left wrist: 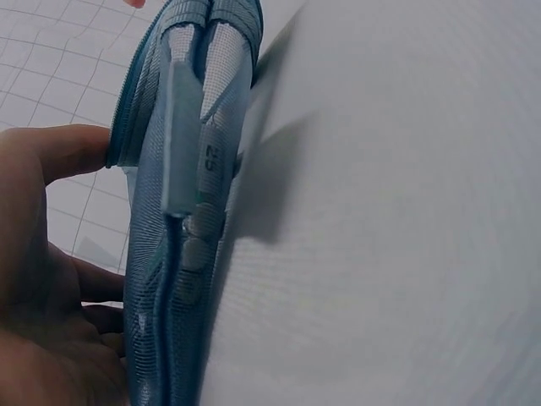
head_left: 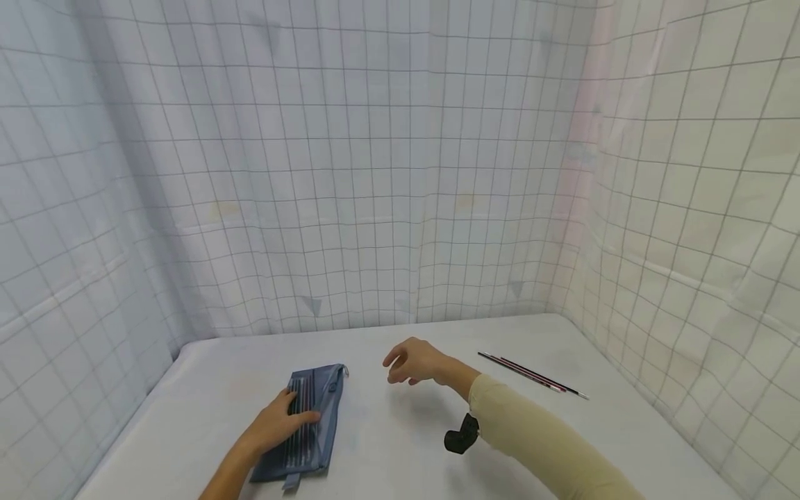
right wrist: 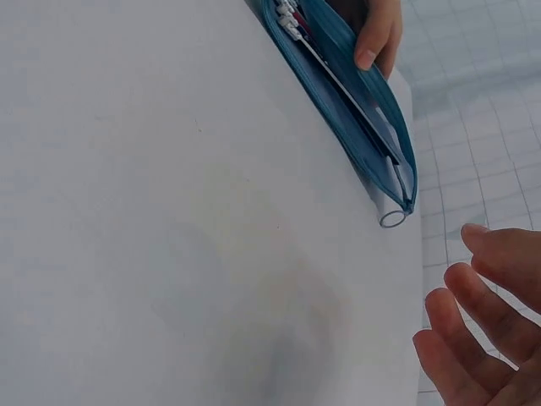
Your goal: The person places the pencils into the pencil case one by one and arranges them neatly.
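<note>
My left hand (head_left: pixel 275 421) rests on a blue mesh zip pencil case (head_left: pixel 329 423), thumb and fingers spread across it. Through the mesh, several slender sticks show side by side. In the left wrist view the thumb and fingertips touch one face of the case (left wrist: pixel 182 296). Its zip mouth gapes in the right wrist view, where white-ended sticks (right wrist: pixel 290 24) show inside the case (right wrist: pixel 338 110). Apart from the case, my right hand (head_left: pixel 417 361) hovers above the table with fingers loosely bent and nothing in them.
Several slender dark sticks with pale ends (head_left: pixel 531 373) lie together on the white table (head_left: pixel 387 451), right of my right hand. A black device (head_left: pixel 461 435) is strapped at the right wrist. White grid-patterned cloth (head_left: pixel 375 173) hangs behind and at both sides.
</note>
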The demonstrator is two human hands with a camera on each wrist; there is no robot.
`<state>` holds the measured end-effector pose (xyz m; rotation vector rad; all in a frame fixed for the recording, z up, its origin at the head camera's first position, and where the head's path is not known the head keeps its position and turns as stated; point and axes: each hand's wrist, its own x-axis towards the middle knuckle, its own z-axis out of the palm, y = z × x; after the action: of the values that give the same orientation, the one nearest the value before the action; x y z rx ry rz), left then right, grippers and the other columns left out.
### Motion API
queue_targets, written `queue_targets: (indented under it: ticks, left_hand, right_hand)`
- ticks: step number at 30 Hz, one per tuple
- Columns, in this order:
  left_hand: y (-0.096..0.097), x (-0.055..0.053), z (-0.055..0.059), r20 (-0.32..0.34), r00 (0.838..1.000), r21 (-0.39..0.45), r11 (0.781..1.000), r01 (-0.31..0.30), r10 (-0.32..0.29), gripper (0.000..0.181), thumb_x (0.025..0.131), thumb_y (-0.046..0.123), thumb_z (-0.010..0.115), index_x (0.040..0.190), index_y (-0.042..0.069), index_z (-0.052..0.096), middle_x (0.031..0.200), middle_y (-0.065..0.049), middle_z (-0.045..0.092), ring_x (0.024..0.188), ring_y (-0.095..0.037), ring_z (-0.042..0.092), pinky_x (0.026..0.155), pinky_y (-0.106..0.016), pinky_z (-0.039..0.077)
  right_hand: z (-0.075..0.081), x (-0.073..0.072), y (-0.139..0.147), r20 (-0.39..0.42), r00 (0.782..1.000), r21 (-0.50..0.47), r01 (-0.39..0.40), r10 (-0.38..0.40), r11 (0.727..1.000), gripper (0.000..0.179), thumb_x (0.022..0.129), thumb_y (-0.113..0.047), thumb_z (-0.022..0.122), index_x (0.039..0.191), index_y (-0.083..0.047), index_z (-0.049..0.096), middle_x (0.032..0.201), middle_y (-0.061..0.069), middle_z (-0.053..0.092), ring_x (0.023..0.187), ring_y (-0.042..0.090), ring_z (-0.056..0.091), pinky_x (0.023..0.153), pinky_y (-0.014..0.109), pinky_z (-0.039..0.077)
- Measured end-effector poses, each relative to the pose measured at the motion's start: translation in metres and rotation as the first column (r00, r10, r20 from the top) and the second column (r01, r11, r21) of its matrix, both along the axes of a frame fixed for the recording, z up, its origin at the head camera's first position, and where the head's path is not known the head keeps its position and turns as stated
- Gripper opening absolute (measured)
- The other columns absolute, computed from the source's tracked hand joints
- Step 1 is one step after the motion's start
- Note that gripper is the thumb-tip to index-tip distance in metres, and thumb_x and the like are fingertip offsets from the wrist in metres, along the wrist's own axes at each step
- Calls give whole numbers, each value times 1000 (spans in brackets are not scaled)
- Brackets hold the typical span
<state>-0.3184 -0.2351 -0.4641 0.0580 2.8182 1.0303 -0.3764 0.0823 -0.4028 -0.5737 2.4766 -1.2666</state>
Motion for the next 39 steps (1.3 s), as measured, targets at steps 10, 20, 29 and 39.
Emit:
queue_targets:
  ticks: [10, 20, 29, 39]
  left_hand:
    - [-4, 4, -4, -9, 1000, 7, 1000, -11, 11, 103, 92, 55, 69, 149, -21, 31, 156, -46, 17, 141, -65, 21, 112, -74, 24]
    - [-1, 4, -2, -30, 1000, -2, 1000, 10, -10, 98, 93, 51, 68, 148, -22, 33, 156, -46, 18, 141, -66, 22, 111, -74, 26]
    - [1, 7, 2, -27, 1000, -1, 1000, 9, -9, 98, 92, 51, 69, 148, -22, 33, 156, -46, 18, 141, -65, 22, 111, -74, 24]
    - [-1, 3, 1, -19, 1000, 7, 1000, 14, -14, 100, 93, 53, 69, 149, -21, 31, 157, -45, 16, 142, -65, 20, 112, -74, 23]
  right_hand:
    - [4, -5, 27, -24, 999, 47, 45, -44, 998, 26, 91, -9, 80, 116, -7, 75, 94, -1, 73, 87, 17, 70, 76, 35, 60]
    - [4, -8, 65, -59, 995, 107, 83, -77, 991, 28, 91, -8, 79, 118, -4, 74, 96, -1, 72, 89, 16, 69, 80, 38, 60]
    - [3, -16, 109, -100, 980, 132, 187, -174, 974, 22, 92, -8, 78, 114, -7, 76, 98, 0, 73, 90, 17, 69, 79, 38, 61]
    - [3, -24, 149, -196, 961, 187, 234, -198, 954, 23, 92, -11, 77, 114, -5, 75, 97, 3, 72, 84, 22, 68, 72, 35, 58]
